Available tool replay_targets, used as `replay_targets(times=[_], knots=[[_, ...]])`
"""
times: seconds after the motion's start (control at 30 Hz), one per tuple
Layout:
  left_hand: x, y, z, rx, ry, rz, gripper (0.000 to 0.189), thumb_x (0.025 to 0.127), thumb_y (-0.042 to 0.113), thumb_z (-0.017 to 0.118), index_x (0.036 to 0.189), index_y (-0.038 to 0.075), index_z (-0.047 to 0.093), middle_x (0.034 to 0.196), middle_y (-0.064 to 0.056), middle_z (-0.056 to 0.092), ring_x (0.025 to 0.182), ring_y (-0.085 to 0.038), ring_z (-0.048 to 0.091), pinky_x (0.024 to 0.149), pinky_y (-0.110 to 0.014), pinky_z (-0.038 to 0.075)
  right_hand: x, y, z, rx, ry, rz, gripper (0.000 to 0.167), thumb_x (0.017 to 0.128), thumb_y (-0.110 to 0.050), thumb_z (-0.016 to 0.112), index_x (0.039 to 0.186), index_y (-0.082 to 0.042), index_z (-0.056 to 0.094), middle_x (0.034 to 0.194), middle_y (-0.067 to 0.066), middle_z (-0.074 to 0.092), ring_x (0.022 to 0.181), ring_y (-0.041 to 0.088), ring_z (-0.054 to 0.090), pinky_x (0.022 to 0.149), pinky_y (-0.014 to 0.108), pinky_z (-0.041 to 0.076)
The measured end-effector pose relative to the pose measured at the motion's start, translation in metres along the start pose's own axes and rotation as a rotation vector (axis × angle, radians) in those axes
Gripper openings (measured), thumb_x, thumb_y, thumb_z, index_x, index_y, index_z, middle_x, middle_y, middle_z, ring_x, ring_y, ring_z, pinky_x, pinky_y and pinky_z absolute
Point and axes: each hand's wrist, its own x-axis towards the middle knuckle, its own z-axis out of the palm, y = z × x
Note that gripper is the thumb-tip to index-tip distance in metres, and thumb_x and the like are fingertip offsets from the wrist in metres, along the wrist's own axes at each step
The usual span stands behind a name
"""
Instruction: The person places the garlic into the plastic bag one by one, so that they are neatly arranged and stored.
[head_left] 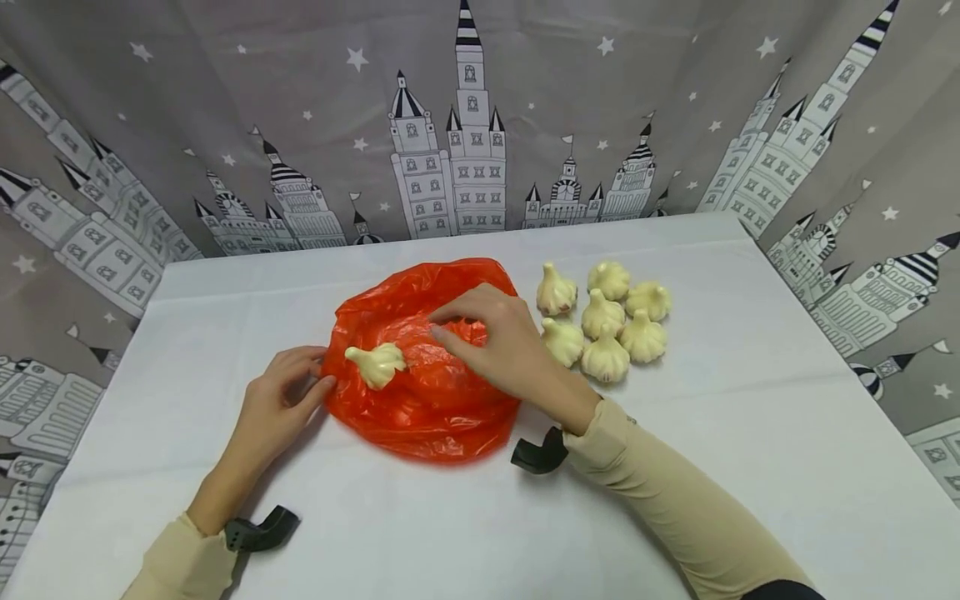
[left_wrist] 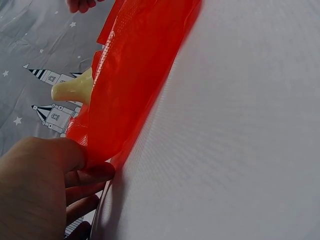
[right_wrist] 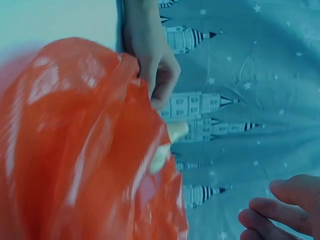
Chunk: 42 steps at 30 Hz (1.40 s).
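A red plastic bag (head_left: 450, 425) lies spread on the white table. One garlic bulb (head_left: 378, 364) rests at its left side, its stem pointing left; in the left wrist view the stem (left_wrist: 72, 91) sticks out past the red film. My left hand (head_left: 281, 404) pinches the bag's left edge between thumb and fingers. Over the bag's right part hovers my right hand (head_left: 498, 342), thumb and fingers apart with nothing between them. The right wrist view shows its fingers (right_wrist: 272, 212) loosely bent beside the bag's rim.
Right of the bag stands a cluster of several garlic bulbs (head_left: 603, 315), close behind my right hand and wrist. The white table (head_left: 750, 400) ends at the back against a grey curtain (head_left: 300, 100) printed with castles and stars.
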Motion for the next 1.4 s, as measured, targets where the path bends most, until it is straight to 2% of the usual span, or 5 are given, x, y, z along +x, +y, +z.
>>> replay_targets(times=[0.33,0.87,1.1,1.23,1.4], knots=[[-0.002,-0.002,0.001,0.004,0.002,0.003,0.009,0.092,0.004,0.079,0.092,0.009,0.072,0.130,-0.016,0.071,0.127,-0.033,0.057,0.103,0.002,0.030,-0.026,0.030,-0.042,-0.042,0.099,0.041,0.014,0.094,-0.014,0.080,0.107,-0.009,0.082,0.100,0.003,0.080,0.093,0.023,0.070,0.086,0.041,0.057],[-0.003,0.002,0.003,-0.001,-0.005,-0.025,0.008,0.093,0.005,0.078,0.092,0.010,0.072,0.131,-0.016,0.070,0.128,-0.031,0.056,0.102,0.002,0.031,-0.060,0.063,-0.115,-0.193,0.284,0.103,0.012,0.093,-0.009,0.080,0.105,-0.010,0.083,0.101,0.003,0.081,0.088,0.019,0.071,0.076,0.019,0.050],[0.001,0.001,0.004,0.023,-0.011,-0.026,0.007,0.093,0.006,0.078,0.094,0.008,0.072,0.132,-0.015,0.070,0.129,-0.016,0.055,0.102,0.002,0.031,-0.074,0.079,-0.135,-0.242,0.314,0.153,0.013,0.093,-0.010,0.080,0.106,-0.012,0.083,0.101,0.001,0.081,0.088,0.012,0.071,0.077,0.014,0.046],[0.001,0.000,0.004,0.040,-0.006,-0.030,0.006,0.094,0.007,0.078,0.095,0.008,0.072,0.132,-0.014,0.070,0.128,-0.004,0.052,0.102,0.002,0.031,-0.072,0.082,-0.141,-0.256,0.303,0.155,0.013,0.093,-0.011,0.080,0.106,-0.011,0.083,0.100,0.001,0.081,0.084,0.005,0.068,0.076,0.019,0.048],[0.002,0.001,0.004,0.034,-0.008,-0.030,0.007,0.093,0.006,0.078,0.094,0.009,0.071,0.132,-0.014,0.070,0.127,0.001,0.051,0.102,0.002,0.032,-0.072,0.087,-0.150,-0.281,0.273,0.186,0.015,0.093,-0.012,0.080,0.107,-0.011,0.083,0.100,0.003,0.081,0.083,0.012,0.070,0.075,0.021,0.048]])
